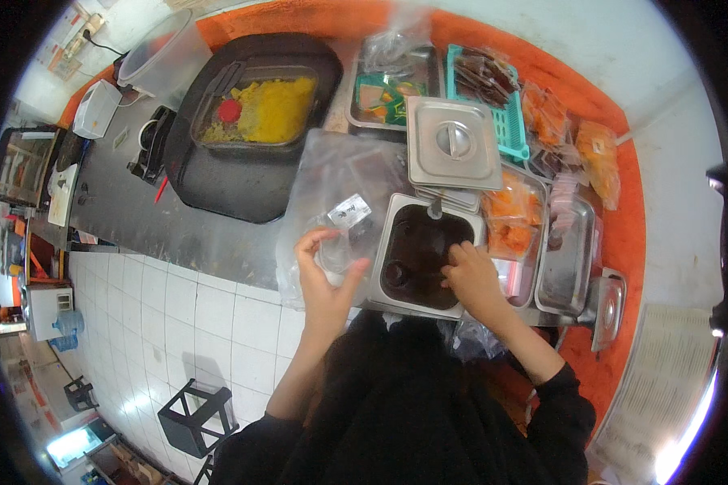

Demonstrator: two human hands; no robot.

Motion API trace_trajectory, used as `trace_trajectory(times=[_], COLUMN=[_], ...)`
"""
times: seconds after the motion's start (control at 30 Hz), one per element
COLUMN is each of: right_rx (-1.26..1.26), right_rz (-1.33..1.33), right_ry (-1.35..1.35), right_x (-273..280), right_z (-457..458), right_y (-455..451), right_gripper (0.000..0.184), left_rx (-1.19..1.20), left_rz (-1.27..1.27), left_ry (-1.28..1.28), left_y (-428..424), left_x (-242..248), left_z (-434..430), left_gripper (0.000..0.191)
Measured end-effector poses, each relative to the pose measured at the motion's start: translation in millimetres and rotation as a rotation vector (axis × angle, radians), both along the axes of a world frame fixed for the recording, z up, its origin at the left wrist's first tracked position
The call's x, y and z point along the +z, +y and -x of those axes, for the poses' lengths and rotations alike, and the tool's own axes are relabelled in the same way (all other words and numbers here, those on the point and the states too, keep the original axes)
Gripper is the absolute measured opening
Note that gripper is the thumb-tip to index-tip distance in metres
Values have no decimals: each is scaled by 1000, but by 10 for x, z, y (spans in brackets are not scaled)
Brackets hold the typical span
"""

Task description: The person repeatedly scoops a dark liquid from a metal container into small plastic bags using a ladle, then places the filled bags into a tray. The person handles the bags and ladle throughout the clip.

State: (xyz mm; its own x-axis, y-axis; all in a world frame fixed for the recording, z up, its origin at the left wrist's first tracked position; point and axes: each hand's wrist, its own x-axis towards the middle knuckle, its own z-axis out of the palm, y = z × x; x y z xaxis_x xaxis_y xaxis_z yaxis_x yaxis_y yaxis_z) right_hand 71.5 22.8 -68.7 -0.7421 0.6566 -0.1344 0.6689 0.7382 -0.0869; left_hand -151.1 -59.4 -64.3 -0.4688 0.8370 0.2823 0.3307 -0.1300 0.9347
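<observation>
My left hand [324, 279] curves around a small clear plastic item [337, 253], a bag or a cup; its transparency hides which. Under it a large clear plastic bag [315, 182] lies flat, with a small white label [349, 210] bearing writing. My right hand [474, 276] reaches over the right rim of a steel food pan [376, 285] of dark liquid [424, 242]. Its fingers bend together above the liquid, and whether they pinch something cannot be seen. A ladle [435, 209] rests in the pan, its handle at the far rim.
Behind the pan sits a steel lid [454, 142]. Orange packets [509, 206] fill a tray at right, beside another steel tray [564, 260]. A turquoise basket [509, 127] holds dark packets. Left stand a black tray [230, 188] with yellow food [279, 109] and a black stool [197, 418].
</observation>
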Motion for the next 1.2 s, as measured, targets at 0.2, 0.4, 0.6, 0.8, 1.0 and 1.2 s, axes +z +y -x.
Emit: trace_trajectory(times=[0.2, 0.4, 0.6, 0.8, 1.0, 1.2], right_rx=[-154, 25, 57, -88, -276, -324], right_rz=[-129, -159, 111, 326, 549, 394], right_ry=[-31, -13, -18, 237, 597, 684], right_x=[70, -151, -57, 11, -122, 324], right_z=[-5, 25, -39, -246, -430, -540], right_y=[287, 178, -89, -2, -8, -69], right_gripper=[14, 12, 15, 16, 19, 20], left_rx=[38, 41, 84, 93, 9, -63], left_rz=[-35, -37, -73, -139, -338, -307], left_ry=[-141, -87, -162, -200, -192, -165], left_y=[-83, -168, -237, -158, -28, 185], left_x=[23, 36, 49, 160, 429, 399], left_z=[109, 162, 233, 239, 274, 110], left_gripper=[56, 57, 52, 52, 56, 58])
